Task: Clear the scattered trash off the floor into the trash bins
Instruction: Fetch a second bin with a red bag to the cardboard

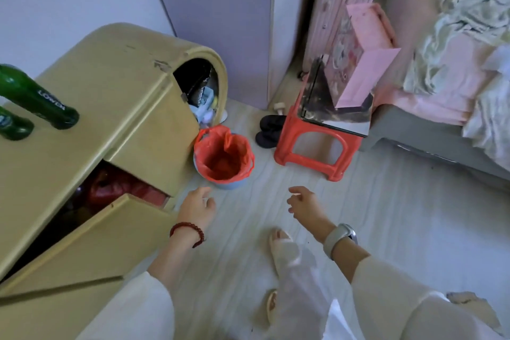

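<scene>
A small blue trash bin (230,184) lined with an orange-red plastic bag (223,154) stands on the pale floor beside the beige cabinet. Its inside looks empty from here. My left hand (196,208), with a red bead bracelet on the wrist, hovers just below and left of the bin, fingers apart, holding nothing. My right hand (305,205), with a grey watch on the wrist, hangs to the right of the bin over bare floor, fingers loosely spread and empty. No loose trash shows on the floor in view.
A beige cabinet (91,124) with drawers ajar fills the left; two green bottles (38,99) stand on it. A red stool (317,152) carries a dark board and a pink box (364,55). Black slippers (269,128) lie behind the bin. A bed (455,77) is at the right.
</scene>
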Demonstrator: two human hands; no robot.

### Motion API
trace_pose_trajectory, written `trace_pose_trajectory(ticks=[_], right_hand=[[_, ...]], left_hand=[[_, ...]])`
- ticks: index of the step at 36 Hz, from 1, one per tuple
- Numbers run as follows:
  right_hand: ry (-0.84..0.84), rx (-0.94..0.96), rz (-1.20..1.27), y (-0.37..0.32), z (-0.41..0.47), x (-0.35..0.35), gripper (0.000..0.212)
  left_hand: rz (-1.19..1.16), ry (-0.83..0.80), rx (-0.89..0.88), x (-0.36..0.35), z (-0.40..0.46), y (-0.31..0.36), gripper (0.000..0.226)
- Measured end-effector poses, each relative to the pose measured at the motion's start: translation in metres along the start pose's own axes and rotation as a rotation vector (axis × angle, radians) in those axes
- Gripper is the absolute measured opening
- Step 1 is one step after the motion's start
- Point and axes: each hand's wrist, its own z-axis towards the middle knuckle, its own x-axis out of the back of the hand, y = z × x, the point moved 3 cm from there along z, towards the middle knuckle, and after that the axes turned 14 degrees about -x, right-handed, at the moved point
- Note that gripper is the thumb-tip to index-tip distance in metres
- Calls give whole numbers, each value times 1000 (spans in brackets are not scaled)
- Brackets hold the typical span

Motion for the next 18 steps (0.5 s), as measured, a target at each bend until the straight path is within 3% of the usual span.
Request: trace_pose_trajectory(ticks=[8,14,18], right_hand=[[-14,-121,48,-66,167,-64,41],[-35,-281,31,-64,285,-132,45],[-17,-349,67,-58,342,-175,54]], left_hand=[[84,-91,65,-33,182,-77,43],[111,-155,172,-82,280,-151,43],[167,-179,111,-102,333,-180,54]])
